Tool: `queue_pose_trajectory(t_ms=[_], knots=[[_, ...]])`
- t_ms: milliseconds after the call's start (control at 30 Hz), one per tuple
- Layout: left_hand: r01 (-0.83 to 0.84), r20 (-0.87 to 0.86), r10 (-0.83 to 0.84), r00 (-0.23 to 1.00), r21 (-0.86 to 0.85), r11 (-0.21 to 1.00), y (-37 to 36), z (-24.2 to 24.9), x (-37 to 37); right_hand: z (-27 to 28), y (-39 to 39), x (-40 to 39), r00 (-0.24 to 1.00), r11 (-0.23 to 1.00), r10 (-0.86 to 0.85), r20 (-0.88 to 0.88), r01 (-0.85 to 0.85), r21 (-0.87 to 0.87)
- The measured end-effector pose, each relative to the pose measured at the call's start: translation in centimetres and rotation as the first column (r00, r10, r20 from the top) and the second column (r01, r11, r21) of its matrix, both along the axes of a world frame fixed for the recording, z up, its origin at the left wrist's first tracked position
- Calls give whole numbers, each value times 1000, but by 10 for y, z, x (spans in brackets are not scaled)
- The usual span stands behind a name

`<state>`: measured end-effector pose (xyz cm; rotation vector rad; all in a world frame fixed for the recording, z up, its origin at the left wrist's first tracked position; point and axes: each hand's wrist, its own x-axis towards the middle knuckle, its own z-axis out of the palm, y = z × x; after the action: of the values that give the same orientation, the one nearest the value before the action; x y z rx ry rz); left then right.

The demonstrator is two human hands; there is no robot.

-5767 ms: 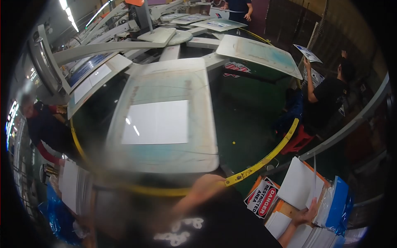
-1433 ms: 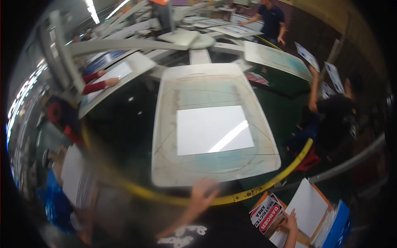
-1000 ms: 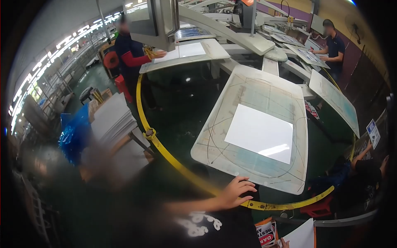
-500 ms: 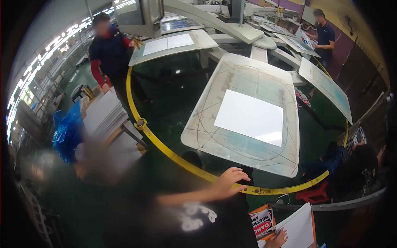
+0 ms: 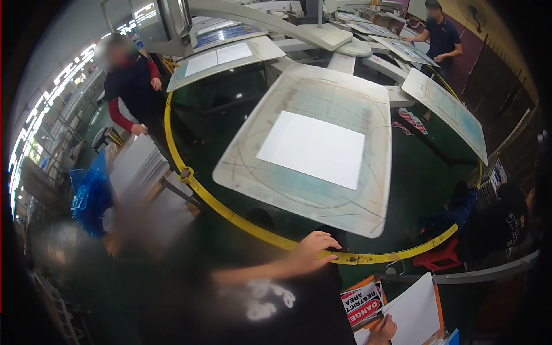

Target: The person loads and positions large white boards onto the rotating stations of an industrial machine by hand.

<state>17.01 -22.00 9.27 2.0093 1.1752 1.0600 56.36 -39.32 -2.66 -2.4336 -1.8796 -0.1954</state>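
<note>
My left hand (image 5: 311, 253) rests on the curved yellow rail (image 5: 253, 229), its fingers loosely bent over it and nothing lifted in them. Beyond the rail is a large pale platen (image 5: 241, 167) with a blank white sheet (image 5: 315, 150) lying near its middle. At the bottom right, my right hand (image 5: 383, 331) is closed on the edge of a white sheet (image 5: 413, 313), with the fingertips partly hidden. Beside that hand lies a printed red, black and white danger sign (image 5: 362, 305), its lettering upside down to me.
More platens (image 5: 445, 109) surround the machine, one bearing two white sheets (image 5: 218, 58). One person (image 5: 129, 86) stands left by a stack of white sheets (image 5: 135, 164) and blue plastic (image 5: 92, 198). Another person (image 5: 443, 40) works back right. A red stool (image 5: 440, 256) is beyond the rail.
The near platen and its sheet have shifted left in view. The person at left has drawn a hand back from the platen there. My left hand stays at the rail.
</note>
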Motion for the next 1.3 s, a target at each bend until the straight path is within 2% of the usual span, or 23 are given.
queue_pose_trajectory(t_ms=[100, 167, 233, 300, 367, 467, 500, 600, 633, 700, 733, 767, 833, 867, 933, 967, 1000, 1067, 1100, 1133, 1200, 1267, 1300], knots=[[41, 17, -40, 999, -55, 998, 4, 3, 2, -16, -7, 22, 989, 934, 143, 33, -146, 327], [81, 58, -72, 996, -161, 984, 7, -2, 4, 18, 1, 3, 984, 878, 41, 171, -117, 464], [136, -44, -147, 988, -195, 971, 11, -33, 18, 52, 11, -15, 944, 812, -136, 299, -66, 580], [213, 16, -214, 977, -220, 952, 14, -37, 25, 68, 13, -14, 881, 773, -289, 374, -16, 634], [312, 230, -263, 937, -214, 926, 15, -3, 27, 88, 18, -12, 848, 642, -371, 380, -62, 765], [426, 304, -323, 896, -390, 816, 13, 52, 31, 129, 17, -8, 652, 640, -385, 653, -321, 698], [529, 413, -349, 841, -495, 690, 15, 72, 28, 144, 24, -21, 797, 494, -394, 458, -237, 837], [698, 565, -417, 712, -505, 508, 17, 98, 32, 204, 54, -101, 934, 251, -268, 238, -171, 953], [795, 627, -488, 607, -475, 378, 21, 82, 39, 213, 57, -116, 913, 299, -242, 330, -253, 920], [904, 807, -435, 400, -268, 334, 16, 64, 61, 194, 81, -133, 960, -44, 100, 261, -258, 965], [935, 872, -400, 283, -157, 319, 15, 61, 67, 177, 89, -135, 900, -110, 159, 406, -392, 913], [964, 910, -357, 209, -131, 230, 15, 68, 66, 172, 94, -153, 874, -77, 308, 375, -370, 926], [960, 921, -370, 123, -17, 278, 15, 84, 62, 174, 95, -159, 666, 122, 610, 431, -616, 778], [953, 922, -378, 79, 41, 300, 16, 93, 58, 187, 121, -189, 620, 77, 651, 438, -627, 775], [942, 974, -148, 170, -116, 316, 17, 108, 39, 187, 135, -214, 611, 167, 760, 223, -515, 841], [930, 977, -32, 212, -192, 312, 18, 116, 24, 196, 134, -215, 610, 318, 779, 147, -586, 746], [882, 944, -39, 327, -290, 371, 22, 120, 11, 200, 136, -215, 617, 451, 784, 69, -643, 619], [750, 836, -30, 547, -474, 462, 30, 127, -17, 196, 147, -214, 634, 505, 771, 48, -656, 561], [724, 841, -35, 540, -443, 528, 33, 95, -16, 192, 151, -205, 644, 532, 764, 36, -660, 530], [694, 846, -39, 532, -410, 592, 36, 78, -21, 189, 157, -192, 754, 626, 656, 9, -551, 552], [578, 761, 103, 640, -566, 588, 34, 97, -46, 196, 171, -180, 897, 752, 414, -156, -240, 613], [541, 772, 209, 601, -585, 604, 36, 93, -61, 181, 177, -135, 978, 814, 140, -156, -24, 580], [560, 826, 230, 514, -527, 639, 45, 83, -69, 172, 183, -114, 980, 825, 47, -192, 70, 560]])
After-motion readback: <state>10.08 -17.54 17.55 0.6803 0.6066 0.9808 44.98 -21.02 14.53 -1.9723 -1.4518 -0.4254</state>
